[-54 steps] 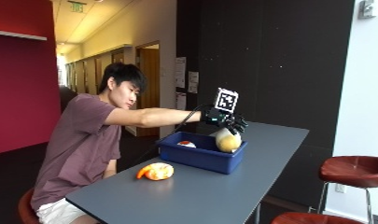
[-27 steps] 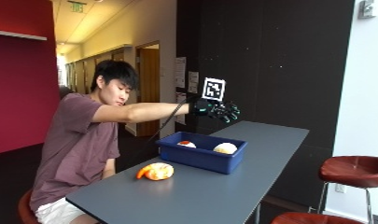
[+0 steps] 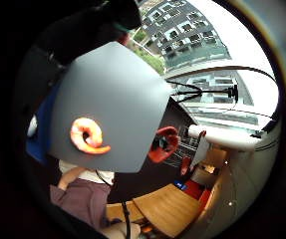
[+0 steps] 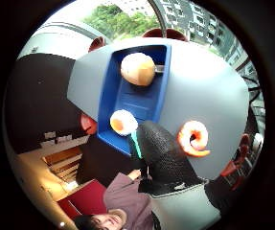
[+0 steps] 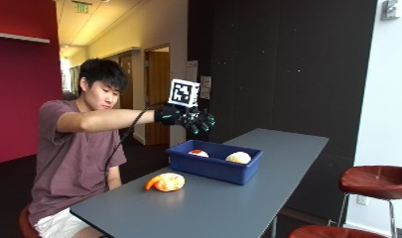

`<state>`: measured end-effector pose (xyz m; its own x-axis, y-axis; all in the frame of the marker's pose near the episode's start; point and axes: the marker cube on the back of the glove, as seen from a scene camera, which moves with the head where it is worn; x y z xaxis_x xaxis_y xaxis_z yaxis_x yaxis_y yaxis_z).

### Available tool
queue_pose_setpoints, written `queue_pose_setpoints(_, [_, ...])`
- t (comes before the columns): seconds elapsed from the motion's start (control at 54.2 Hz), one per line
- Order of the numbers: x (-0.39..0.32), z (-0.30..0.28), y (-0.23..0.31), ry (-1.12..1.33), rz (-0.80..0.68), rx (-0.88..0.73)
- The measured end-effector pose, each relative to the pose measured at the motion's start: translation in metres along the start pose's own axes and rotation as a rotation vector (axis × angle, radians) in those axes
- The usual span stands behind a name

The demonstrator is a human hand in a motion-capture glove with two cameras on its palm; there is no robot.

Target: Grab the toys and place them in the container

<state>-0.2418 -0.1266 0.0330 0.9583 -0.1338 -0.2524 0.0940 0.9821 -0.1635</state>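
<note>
Outside view: the grey table (image 5: 253,198) carries a blue container (image 5: 214,166) already holding two toys. The gloved right hand (image 5: 190,119) hangs above it, fingers relaxed and empty, probably freed for the orange toy (image 5: 166,182) lying beside the container.

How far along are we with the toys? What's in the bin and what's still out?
Done: two toys lie in the blue bin, a round tan one and a white one with a red-orange top. In hand: nothing; the gloved right hand hangs above the bin, fingers relaxed. Left: the orange shrimp toy lies on the grey table beside the bin.
</note>
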Motion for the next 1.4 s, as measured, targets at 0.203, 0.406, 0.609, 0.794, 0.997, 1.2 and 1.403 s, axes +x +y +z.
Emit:
queue_pose_setpoints(0.203, [0.010, 0.107, 0.026, -0.042, 0.017, -0.102])
queue_pose_setpoints(0.406, [-0.003, 0.218, 0.044, -0.110, 0.001, -0.195])
queue_pose_setpoints(0.609, [-0.008, 0.236, 0.048, -0.053, 0.053, 0.118])
queue_pose_setpoints(0.794, [-0.023, 0.235, 0.053, -0.013, 0.009, 0.319])
queue_pose_setpoints(0.997, [-0.034, 0.225, 0.056, 0.120, -0.039, 0.490])
queue_pose_setpoints(1.2, [-0.015, 0.212, 0.035, 0.045, 0.015, 0.318])
queue_pose_setpoints(1.403, [0.021, 0.163, 0.022, -0.125, 0.096, 0.124])
